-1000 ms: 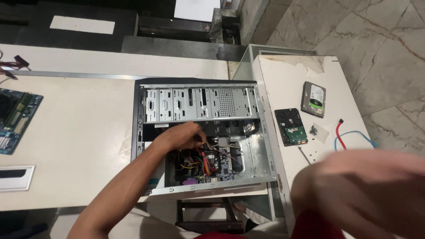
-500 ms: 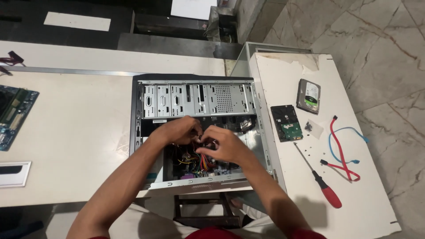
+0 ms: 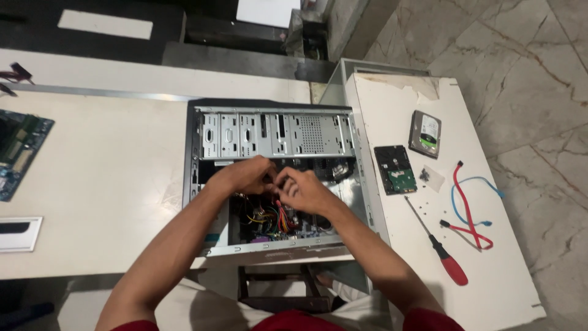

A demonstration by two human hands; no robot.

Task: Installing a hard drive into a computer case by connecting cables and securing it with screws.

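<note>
Both forearms angle in from below and meet over the open grey metal computer case (image 3: 275, 132). Left hand (image 3: 245, 176) and right hand (image 3: 304, 191) curl knuckles-up, fingertips touching, pinching something hidden inside, can't tell what. Bundle of red and yellow wires (image 3: 280, 216) sits right beneath them.

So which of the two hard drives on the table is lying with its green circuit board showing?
The black hard drive, the one nearer the open computer case. The other drive, farther up the white table, shows its silver top with a label instead.
</note>
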